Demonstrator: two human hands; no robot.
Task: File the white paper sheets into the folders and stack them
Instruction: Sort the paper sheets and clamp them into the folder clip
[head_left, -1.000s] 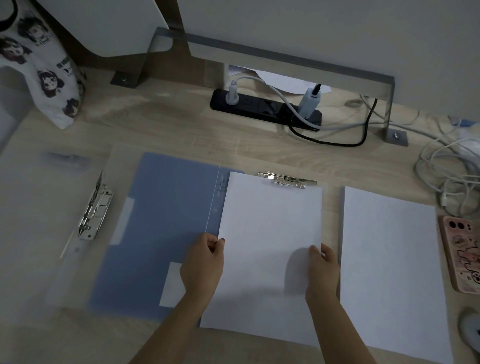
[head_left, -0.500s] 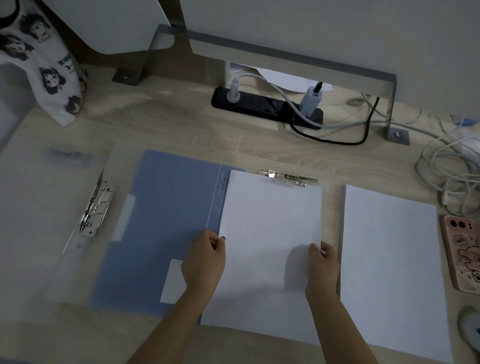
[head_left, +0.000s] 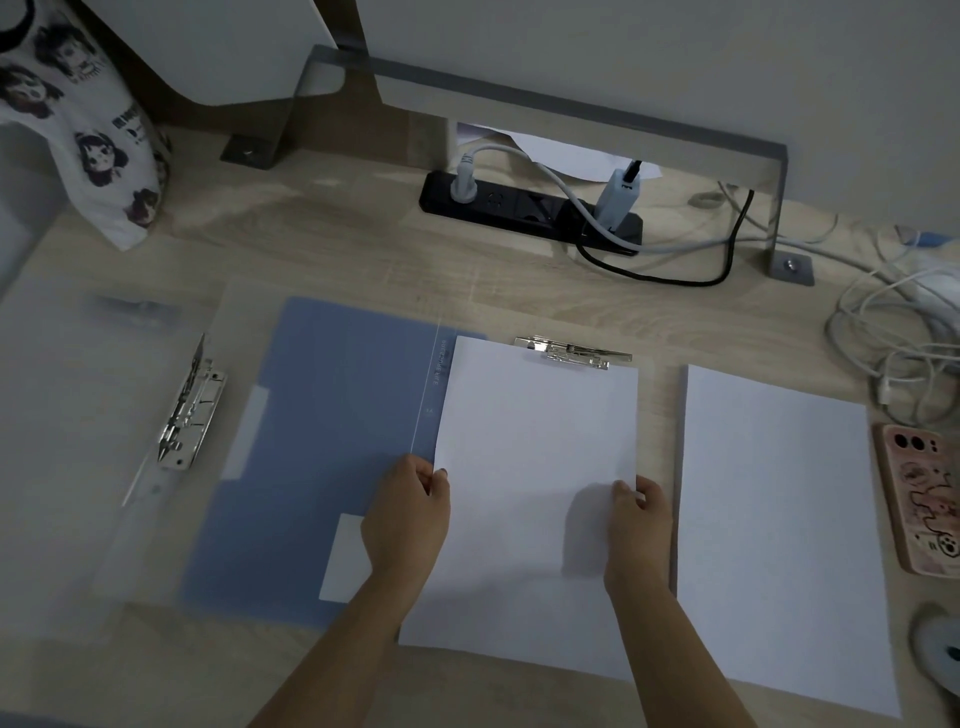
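Observation:
An open blue folder (head_left: 332, 441) lies flat in the middle of the desk, with a metal clip (head_left: 571, 353) at its right half's top edge. A white paper sheet (head_left: 530, 467) lies on that right half, its top edge just below the clip. My left hand (head_left: 410, 514) pinches the sheet's left edge and my right hand (head_left: 639, 525) pinches its right edge. To the right lies a stack of white sheets (head_left: 774, 530). A translucent open folder (head_left: 78, 415) with a metal lever clip (head_left: 189, 405) lies at the left.
A black power strip (head_left: 530, 210) with plugs and cables sits at the back. Tangled white cables (head_left: 904, 332) and a pink phone (head_left: 922, 499) lie at the right edge. A printed cloth bag (head_left: 83, 119) stands at the back left. A metal stand frame (head_left: 571, 109) spans the rear.
The sheet has slid slightly up towards the folder's clip, both hands moving with it on its edges.

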